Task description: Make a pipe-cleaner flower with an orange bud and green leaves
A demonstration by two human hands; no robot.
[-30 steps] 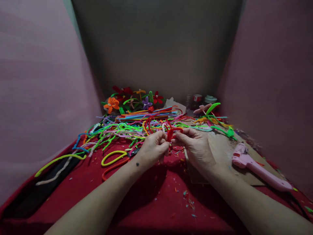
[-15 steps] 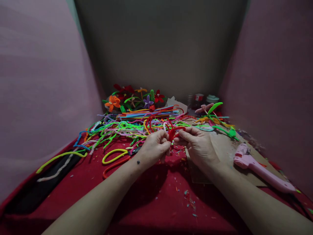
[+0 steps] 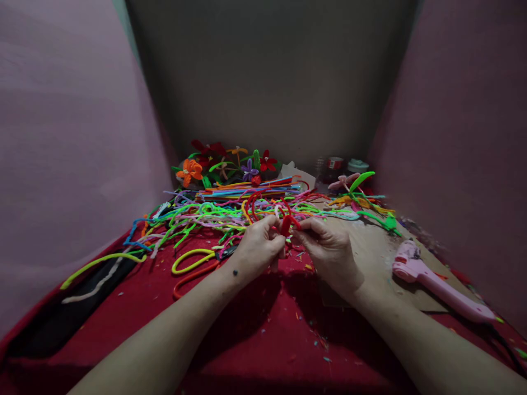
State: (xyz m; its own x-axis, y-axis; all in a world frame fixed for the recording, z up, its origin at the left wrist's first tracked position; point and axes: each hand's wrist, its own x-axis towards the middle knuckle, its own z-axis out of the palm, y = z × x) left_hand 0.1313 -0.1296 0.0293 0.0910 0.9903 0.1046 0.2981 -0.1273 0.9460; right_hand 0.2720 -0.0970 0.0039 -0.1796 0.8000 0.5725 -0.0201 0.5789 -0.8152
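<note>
Through the head camera I see both hands above the middle of the table (image 3: 247, 340), with the red stem (image 3: 286, 225) between them, bent into a small arch. The left hand (image 3: 262, 242) has its thumb and curled forefinger closed on the stem's left part; the right hand (image 3: 329, 252) pinches its right end between thumb and fingertips. More red curves rise just behind, and I cannot tell whether they join it.

I take the step to be bending. I'd let the left pinch anchor close to the fold and roll only the right fingertips, lightly and evenly, since a hard squeeze could kink the stem or flatten its fuzz. The pile (image 3: 214, 216) towards the far edge could snag it, so I'd lift slightly. The scissors (image 3: 214, 255) lie by the left forearm, the glue gun (image 3: 444, 291) towards the right edge
</note>
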